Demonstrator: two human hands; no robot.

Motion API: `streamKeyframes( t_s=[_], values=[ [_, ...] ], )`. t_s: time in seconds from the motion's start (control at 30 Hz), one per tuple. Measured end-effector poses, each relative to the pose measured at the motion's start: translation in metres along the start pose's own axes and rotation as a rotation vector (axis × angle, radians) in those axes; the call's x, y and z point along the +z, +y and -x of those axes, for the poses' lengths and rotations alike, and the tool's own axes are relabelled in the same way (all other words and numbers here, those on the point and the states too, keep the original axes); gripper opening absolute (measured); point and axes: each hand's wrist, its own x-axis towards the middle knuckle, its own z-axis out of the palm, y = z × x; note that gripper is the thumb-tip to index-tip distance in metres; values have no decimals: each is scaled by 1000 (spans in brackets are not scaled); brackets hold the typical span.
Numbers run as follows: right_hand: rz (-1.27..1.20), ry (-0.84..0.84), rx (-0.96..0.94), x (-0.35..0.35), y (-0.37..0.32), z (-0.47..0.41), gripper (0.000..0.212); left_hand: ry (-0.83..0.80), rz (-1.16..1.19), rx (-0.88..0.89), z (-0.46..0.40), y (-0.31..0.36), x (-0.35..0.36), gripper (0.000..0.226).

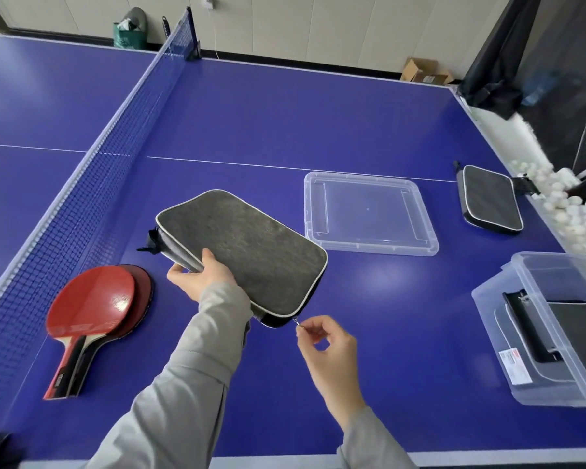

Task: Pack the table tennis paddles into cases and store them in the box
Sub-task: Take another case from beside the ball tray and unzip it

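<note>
Left hand gripped the grey case by its edge. Right hand pinched the zipper pull; paddles lay nearby.

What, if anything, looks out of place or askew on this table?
One thing: the second grey case at the far right sits with a corner at the table edge, beside the loose white balls. Everything else looks orderly: paddles stacked, lid lying flat.

Case – matt grey felt-like cloth; paddle – glossy red rubber; lid – clear plastic.
</note>
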Motion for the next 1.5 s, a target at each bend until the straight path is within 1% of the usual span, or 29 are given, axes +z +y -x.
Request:
streamKeyframes(
  t_s=[0.1, 0.2, 0.33, 0.4, 0.43, 0.47, 0.53, 0.6, 0.63, 0.67, 0.7, 0.77, 0.83, 0.9, 0.93, 1.0, 1.07, 1.1, 1.17, 1.23, 1.27, 1.33, 1.4, 1.5],
  values=[
    [3, 20, -28, 9, -4, 9, 21, 35, 8, 5, 5, -1, 0, 39],
    [6, 18, -83, 17, -9, 15, 14, 39, 8, -16, 11, -1, -1, 40],
    [21, -2, -129, 26, -10, 18, 4, -8, 15, 2, 16, -6, -1, 39],
    [24, -27, -128, 24, -9, 19, 3, -52, 13, 18, 12, -6, -4, 41],
    [8, -27, -119, 20, -9, 19, 7, -74, 1, 25, 9, -5, -7, 42],
    [-19, 1, -109, 14, -8, 18, 11, -107, -11, 26, 4, -3, -10, 41],
    [-66, 135, -84, -6, -5, 7, 16, -217, -9, 5, -9, -1, -17, 32],
    [-109, 259, -20, -31, -3, -11, 9, -369, 16, -52, -19, 0, -26, 24],
    [-131, 281, 18, -43, -2, -22, 5, -461, 25, -89, -23, 0, -30, 21],
    [-154, 266, 56, -54, -4, -32, 5, -559, 21, -129, -26, 0, -35, 17],
    [-176, 215, 94, -64, -5, -42, 8, -657, 6, -169, -28, -2, -39, 14],
    [-207, 41, 161, -76, -12, -57, 14, -828, -20, -251, -30, -6, -45, 12],
    [-225, -168, 195, -80, -21, -63, 22, -937, -34, -313, -28, -13, -46, 22],
    [-272, -349, 201, -78, -30, -59, 31, -984, -44, -341, -25, -19, -45, 29],
    [-279, -408, 200, -76, -32, -56, 32, -998, -39, -353, -23, -22, -44, 31],
    [-258, -451, 192, -72, -34, -47, 30, -1012, -28, -378, -20, -28, -42, 34],
    [-237, -428, 154, -68, -33, -39, 23, -1011, -58, -388, -15, -32, -39, 40],
    [-219, -386, 129, -66, -33, -37, 19, -996, -108, -370, -11, -33, -37, 43],
    [-105, -253, 63, -60, -31, -34, 15, -909, -304, -263, -2, -33, -31, 52],
    [72, -137, -19, -53, -28, -31, 15, -827, -528, -115, 13, -30, -26, 64],
    [161, -96, -52, -48, -25, -30, 15, -835, -576, -63, 23, -27, -24, 66],
    [266, -47, -86, -40, -19, -27, 17, -929, -567, -44, 48, -23, -23, 64],
    [264, -57, -87, -33, -13, -22, 19, -1035, -529, -63, 70, -21, -24, 61],
    [190, -122, -51, -23, -7, -16, 25, -1096, -505, -111, 87, -25, -26, 58]
  ],
)
